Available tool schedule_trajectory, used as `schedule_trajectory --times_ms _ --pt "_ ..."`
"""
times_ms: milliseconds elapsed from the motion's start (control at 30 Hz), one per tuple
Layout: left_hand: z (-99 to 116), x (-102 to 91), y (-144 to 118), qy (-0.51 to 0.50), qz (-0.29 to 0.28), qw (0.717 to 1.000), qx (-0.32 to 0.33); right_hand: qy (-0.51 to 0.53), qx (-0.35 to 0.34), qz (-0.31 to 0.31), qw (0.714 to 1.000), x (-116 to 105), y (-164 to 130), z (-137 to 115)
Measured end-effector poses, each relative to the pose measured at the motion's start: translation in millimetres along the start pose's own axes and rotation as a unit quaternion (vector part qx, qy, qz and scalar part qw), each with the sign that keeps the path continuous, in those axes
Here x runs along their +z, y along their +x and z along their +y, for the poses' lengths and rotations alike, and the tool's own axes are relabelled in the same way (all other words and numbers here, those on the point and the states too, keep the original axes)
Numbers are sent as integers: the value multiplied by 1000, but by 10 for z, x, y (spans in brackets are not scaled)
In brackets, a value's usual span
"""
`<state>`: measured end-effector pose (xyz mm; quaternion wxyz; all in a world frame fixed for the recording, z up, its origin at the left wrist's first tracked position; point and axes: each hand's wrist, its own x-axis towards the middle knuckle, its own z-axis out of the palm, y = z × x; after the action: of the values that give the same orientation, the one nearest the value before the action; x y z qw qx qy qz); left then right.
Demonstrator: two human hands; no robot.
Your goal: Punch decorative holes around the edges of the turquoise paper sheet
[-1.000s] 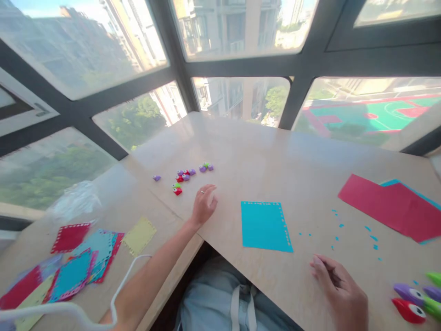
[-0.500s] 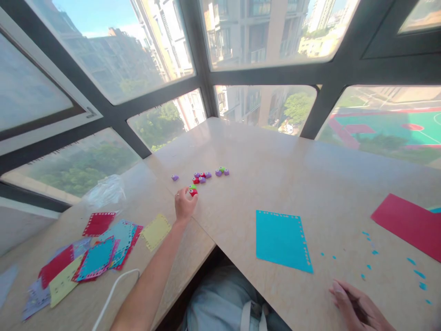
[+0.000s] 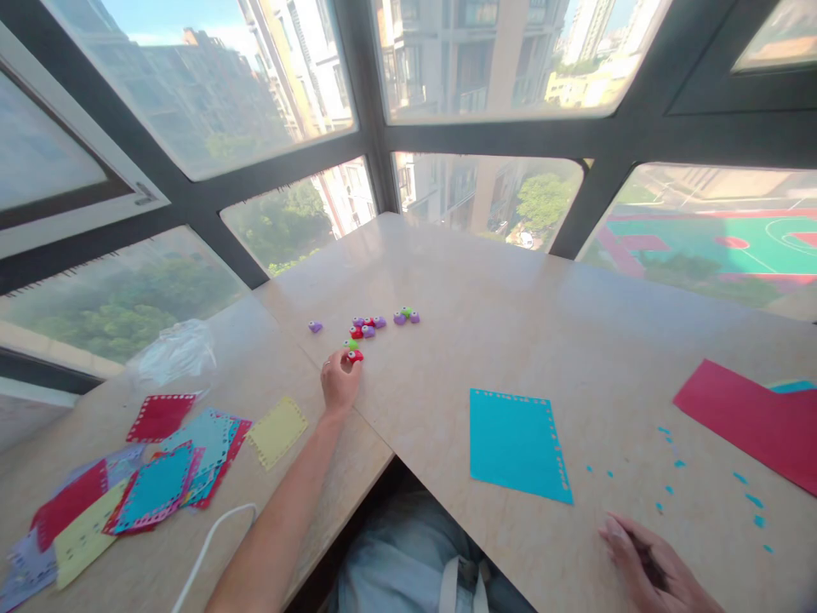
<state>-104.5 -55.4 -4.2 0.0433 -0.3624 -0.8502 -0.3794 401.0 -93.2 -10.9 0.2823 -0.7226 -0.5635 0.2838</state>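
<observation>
The right hand (image 3: 657,569) is cut off by the lower edge of the view, so only its curled fingers show, resting on the smooth, pale stone-like counter (image 3: 511,289); whether it grips anything cannot be told. The left hand (image 3: 339,382) reaches well away from it, its fingertips pinched on a small red punch (image 3: 355,356) with a tiny green one (image 3: 348,344) just beyond it; the pieces are too small for their details to be made out. Just past the left fingertips lies a loose cluster of little purple and red punches (image 3: 367,326), rounded and plastic-looking, with a lone purple one (image 3: 315,326) apart from it. Between the two hands lies a flat blue paper sheet (image 3: 516,442) with a row of punched holes along its top and far edge. Blue paper scraps (image 3: 670,464) dot the counter near the right hand, and a red sheet (image 3: 753,420) beyond it runs out of view. On the outer side of the left forearm sits a fanned pile of perforated coloured cards (image 3: 153,477) and a crumpled clear plastic bag (image 3: 171,353).
</observation>
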Motion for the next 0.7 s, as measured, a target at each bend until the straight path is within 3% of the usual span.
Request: schedule_trajectory --times_ms 133,267,700 --pt "13 -43 13 -19 -26 999 -11 32 -55 41 997 3 -75 -281" --pt "-14 14 71 -28 -27 999 -23 40 -95 52 993 42 -79 -352" --pt "117 -6 25 -3 -13 1000 -13 93 -61 67 992 70 -100 -301"
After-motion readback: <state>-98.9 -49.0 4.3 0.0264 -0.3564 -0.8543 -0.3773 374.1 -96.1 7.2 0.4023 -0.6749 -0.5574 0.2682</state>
